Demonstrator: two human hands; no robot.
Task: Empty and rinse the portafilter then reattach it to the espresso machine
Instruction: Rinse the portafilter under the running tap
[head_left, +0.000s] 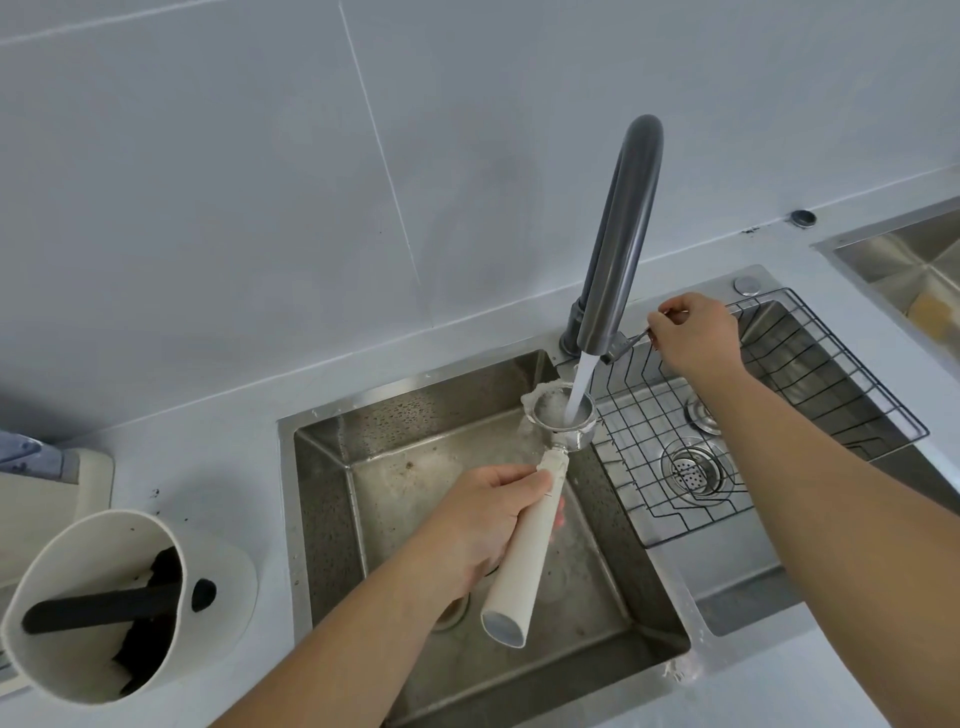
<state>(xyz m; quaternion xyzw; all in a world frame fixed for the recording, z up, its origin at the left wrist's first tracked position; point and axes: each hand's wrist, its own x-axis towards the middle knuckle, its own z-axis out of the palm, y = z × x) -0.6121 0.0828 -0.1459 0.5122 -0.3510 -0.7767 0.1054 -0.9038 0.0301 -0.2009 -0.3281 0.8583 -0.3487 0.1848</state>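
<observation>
- Forearms are reaching in from the bottom edge, one toward each side of the steel sink (322, 499).
- Left hand (488, 525) is wrapping closed around the cream handle of the portafilter (524, 530), fingers curled over its upper part while the butt end is pointing back toward the camera.
- Its metal basket is sitting level, mouth up, directly under the grey faucet (621, 234), above the back right corner of the left basin.
- Water stream (579, 384) is falling straight into the basket, frothing white inside and spilling over the rim.
- Right hand (693, 332) is pinching the thin faucet lever (631, 340) between thumb and fingertips, a narrow closed grip beside the spout base.
- Wire rack (769, 415) is sitting in the right basin, with a drain strainer showing through it.
- White knock box (98, 603) is standing on the counter at lower left, well apart from the sink, with a black bar across it and dark grounds inside; a dark clump is lying just outside its rim.
- Judging by those grounds and the basket showing no dark residue, emptying is looking done and rinsing is in progress.
- What is left, in my reading: shutting off the water, tipping out the basket, and locking the portafilter back onto the espresso machine, which I cannot clearly identify in view.
</observation>
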